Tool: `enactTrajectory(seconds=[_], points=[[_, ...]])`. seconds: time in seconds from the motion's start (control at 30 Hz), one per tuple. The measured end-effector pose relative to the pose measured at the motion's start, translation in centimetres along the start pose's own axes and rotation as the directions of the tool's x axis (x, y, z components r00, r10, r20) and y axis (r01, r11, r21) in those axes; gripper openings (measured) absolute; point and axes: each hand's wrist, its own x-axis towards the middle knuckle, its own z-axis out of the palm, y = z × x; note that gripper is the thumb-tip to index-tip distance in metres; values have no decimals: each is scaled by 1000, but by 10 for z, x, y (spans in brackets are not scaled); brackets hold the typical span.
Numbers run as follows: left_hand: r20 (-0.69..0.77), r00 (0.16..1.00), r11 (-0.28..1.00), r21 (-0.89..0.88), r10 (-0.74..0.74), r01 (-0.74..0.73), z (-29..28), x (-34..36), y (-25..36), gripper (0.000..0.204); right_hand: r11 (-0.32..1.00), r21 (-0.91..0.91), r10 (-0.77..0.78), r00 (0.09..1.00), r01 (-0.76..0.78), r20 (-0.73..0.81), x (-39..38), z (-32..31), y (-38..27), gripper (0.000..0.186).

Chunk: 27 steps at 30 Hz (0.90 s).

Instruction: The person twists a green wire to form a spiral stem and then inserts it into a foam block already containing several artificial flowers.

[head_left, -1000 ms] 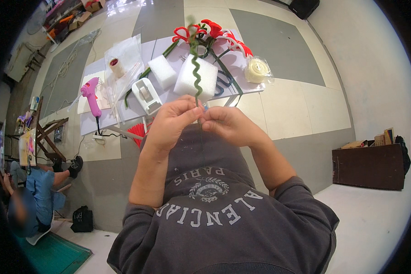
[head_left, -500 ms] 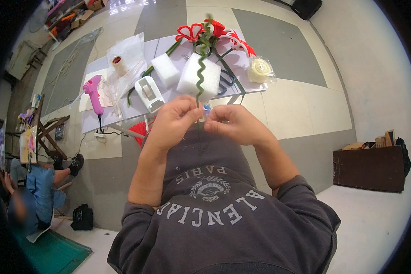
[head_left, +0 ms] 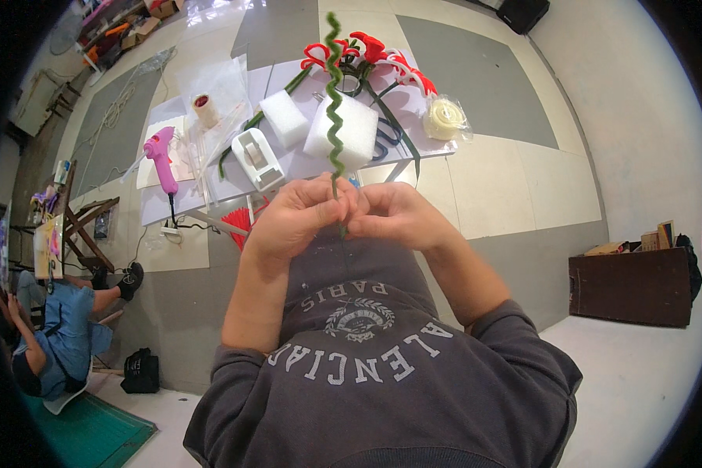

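Observation:
My left hand (head_left: 304,214) pinches a wavy green fuzzy stem (head_left: 334,117), which rises upright from my fingers. My right hand (head_left: 386,214) is closed beside it, its fingertips on the stem's lower end. Just beyond them on the white table (head_left: 187,199) are a large foam block (head_left: 327,144), a smaller one (head_left: 285,117), a white tape dispenser (head_left: 256,160), dark-blue scissors (head_left: 384,132), red and white fuzzy flowers (head_left: 370,48) and a wrapped cream roll (head_left: 443,117). A pink glue gun (head_left: 162,156) lies at the left, near a small red-topped roll (head_left: 206,111).
A person (head_left: 58,327) sits at lower left beside a side table with craft items (head_left: 48,246) and a wooden folding stand (head_left: 90,226). A black bag (head_left: 140,371) lies on the floor. A brown wooden box (head_left: 628,288) stands by the right wall. Red stems (head_left: 238,230) show below the table.
My hands have shifted slightly down and closed together; the right fingers came back onto the stem. The stem stands taller in view, its top above the flowers.

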Motion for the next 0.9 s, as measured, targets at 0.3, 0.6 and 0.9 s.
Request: enactTrajectory(seconds=[0.3,0.6,0.9], points=[[5,1000,969,-247,-2,3,-8,1,-14,20,940,300,-123,983,160,-138,12,10,35,11],[-368,919,973,226,140,-58,11,8,-8,21,918,193,-251,885,346,-392,15,10,32,10],[-544,813,924,382,206,21,30,3,-9,21,876,88,-310,694,474,-650,27,24,33,8]])
